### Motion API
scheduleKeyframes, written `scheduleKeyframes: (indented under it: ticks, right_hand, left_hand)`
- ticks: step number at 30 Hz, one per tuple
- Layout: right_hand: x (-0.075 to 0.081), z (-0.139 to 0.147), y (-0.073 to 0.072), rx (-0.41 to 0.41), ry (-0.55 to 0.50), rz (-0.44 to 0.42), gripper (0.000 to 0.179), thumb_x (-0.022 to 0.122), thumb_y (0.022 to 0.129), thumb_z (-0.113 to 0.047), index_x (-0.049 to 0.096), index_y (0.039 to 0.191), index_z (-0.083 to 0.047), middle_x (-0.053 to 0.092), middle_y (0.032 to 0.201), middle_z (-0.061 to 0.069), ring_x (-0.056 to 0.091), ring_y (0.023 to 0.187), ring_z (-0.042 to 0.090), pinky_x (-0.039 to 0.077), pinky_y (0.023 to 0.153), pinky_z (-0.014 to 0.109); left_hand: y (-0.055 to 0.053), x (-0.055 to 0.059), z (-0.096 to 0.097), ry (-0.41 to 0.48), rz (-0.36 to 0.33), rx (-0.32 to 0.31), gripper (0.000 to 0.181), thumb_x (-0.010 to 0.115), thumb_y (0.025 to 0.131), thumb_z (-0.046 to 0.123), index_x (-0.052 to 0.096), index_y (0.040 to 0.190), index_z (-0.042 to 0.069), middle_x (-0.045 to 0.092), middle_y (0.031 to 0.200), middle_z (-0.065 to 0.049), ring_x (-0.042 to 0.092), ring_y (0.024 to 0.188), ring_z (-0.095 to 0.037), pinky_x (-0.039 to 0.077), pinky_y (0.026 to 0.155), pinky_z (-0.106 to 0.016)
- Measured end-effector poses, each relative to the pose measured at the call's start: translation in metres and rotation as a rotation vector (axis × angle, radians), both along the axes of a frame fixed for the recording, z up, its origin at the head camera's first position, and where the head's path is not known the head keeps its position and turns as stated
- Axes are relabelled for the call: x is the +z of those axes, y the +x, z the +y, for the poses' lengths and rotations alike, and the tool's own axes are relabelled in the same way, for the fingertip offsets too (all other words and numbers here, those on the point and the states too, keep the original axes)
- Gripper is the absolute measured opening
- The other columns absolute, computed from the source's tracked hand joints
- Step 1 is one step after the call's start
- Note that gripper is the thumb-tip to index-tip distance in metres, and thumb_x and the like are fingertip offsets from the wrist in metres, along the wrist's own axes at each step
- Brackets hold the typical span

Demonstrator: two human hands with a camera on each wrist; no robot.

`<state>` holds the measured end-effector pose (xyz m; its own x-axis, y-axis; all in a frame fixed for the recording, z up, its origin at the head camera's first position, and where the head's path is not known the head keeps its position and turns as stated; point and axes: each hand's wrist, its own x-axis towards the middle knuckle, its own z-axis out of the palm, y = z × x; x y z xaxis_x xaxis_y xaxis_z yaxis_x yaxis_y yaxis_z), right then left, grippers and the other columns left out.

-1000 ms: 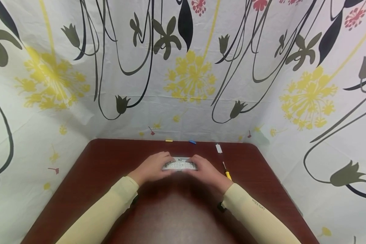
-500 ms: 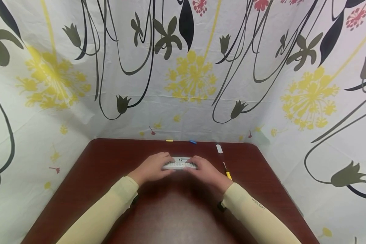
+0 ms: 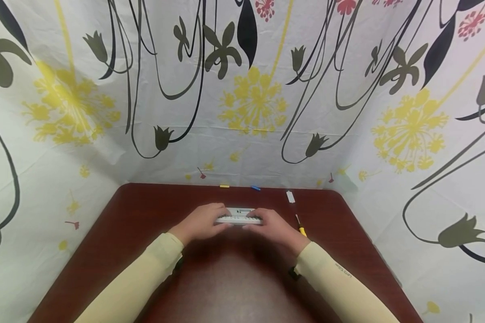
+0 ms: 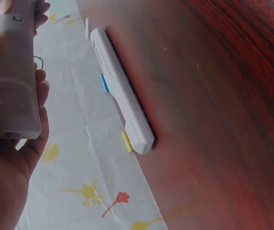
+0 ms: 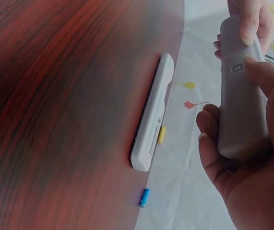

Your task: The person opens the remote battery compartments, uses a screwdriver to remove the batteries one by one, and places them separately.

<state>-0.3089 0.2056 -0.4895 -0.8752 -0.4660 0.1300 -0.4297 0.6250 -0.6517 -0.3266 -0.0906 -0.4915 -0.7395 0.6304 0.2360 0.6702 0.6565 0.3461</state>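
Both hands hold a long white device [image 3: 239, 220] with small keys, raised above the table's far middle. My left hand [image 3: 202, 220] grips its left end, and my right hand [image 3: 276, 225] its right end. In the left wrist view its plain back [image 4: 17, 91] looks grey, with a small rectangular slot. Thumbs lie on this back in the wrist views, with fingers curled round the other side. Behind it, a second long white device [image 3: 239, 211] lies on the table; its pale side [image 5: 153, 115] shows in the right wrist view, and its face is hidden.
Along the dark red table's [image 3: 157, 202] far edge lie a yellow battery [image 3: 224, 186] and a blue battery [image 3: 256, 188]. A small white cover-like piece [image 3: 290, 197] and a yellow-handled screwdriver [image 3: 302, 229] lie at the right. A flower-printed cloth [image 3: 250, 157] hangs round the table.
The held device has tilted, so less of its keyed face shows and more of the device behind it is visible. Both hands keep their grip in almost the same place.
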Motion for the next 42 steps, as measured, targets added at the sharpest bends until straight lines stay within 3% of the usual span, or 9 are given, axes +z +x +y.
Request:
scheduleKeyframes:
  ticks: [7, 16, 25, 32, 42]
  right_hand:
    - [-0.003, 0.002, -0.002, 0.016, 0.020, 0.012, 0.034, 0.085, 0.099, -0.048, 0.077, 0.123, -0.025, 0.073, 0.111, -0.011, 0.068, 0.095, 0.013, 0.059, 0.084, 0.034]
    - [-0.004, 0.004, -0.001, 0.035, -0.043, -0.028, 0.030, 0.085, 0.099, -0.047, 0.078, 0.118, -0.025, 0.075, 0.103, -0.011, 0.070, 0.090, 0.015, 0.060, 0.083, 0.035]
    - [-0.006, 0.007, -0.001, 0.024, -0.121, -0.134, 0.032, 0.085, 0.096, -0.053, 0.080, 0.117, -0.029, 0.077, 0.110, -0.006, 0.071, 0.098, 0.023, 0.062, 0.085, 0.039]
    - [-0.004, 0.008, 0.005, 0.005, -0.281, -0.363, 0.043, 0.088, 0.093, -0.054, 0.080, 0.123, -0.024, 0.076, 0.121, 0.005, 0.068, 0.112, 0.038, 0.061, 0.093, 0.053]
    - [-0.002, 0.008, 0.005, 0.002, -0.270, -0.387, 0.041, 0.087, 0.094, -0.053, 0.080, 0.120, -0.022, 0.077, 0.119, 0.007, 0.068, 0.110, 0.035, 0.061, 0.091, 0.050]
  left_hand:
    - [0.000, 0.003, -0.003, 0.031, -0.053, -0.012, 0.033, 0.075, 0.103, 0.055, 0.076, 0.125, 0.029, 0.070, 0.115, 0.016, 0.062, 0.100, -0.007, 0.057, 0.097, -0.036]
    - [-0.001, 0.007, -0.004, 0.069, -0.100, -0.022, 0.027, 0.075, 0.103, 0.055, 0.080, 0.113, 0.031, 0.072, 0.098, 0.021, 0.064, 0.086, -0.007, 0.058, 0.086, -0.035]
    - [0.001, 0.007, -0.004, 0.060, -0.074, 0.018, 0.027, 0.078, 0.102, 0.053, 0.079, 0.117, 0.031, 0.073, 0.105, 0.020, 0.064, 0.093, -0.006, 0.058, 0.091, -0.034]
    - [0.002, 0.007, -0.003, 0.005, -0.027, 0.040, 0.037, 0.088, 0.095, 0.048, 0.076, 0.126, 0.032, 0.073, 0.116, 0.018, 0.063, 0.100, -0.006, 0.058, 0.095, -0.035]
    - [0.003, 0.009, 0.000, -0.067, 0.013, 0.021, 0.048, 0.093, 0.090, 0.047, 0.073, 0.130, 0.032, 0.072, 0.120, 0.015, 0.064, 0.102, -0.008, 0.059, 0.094, -0.036]
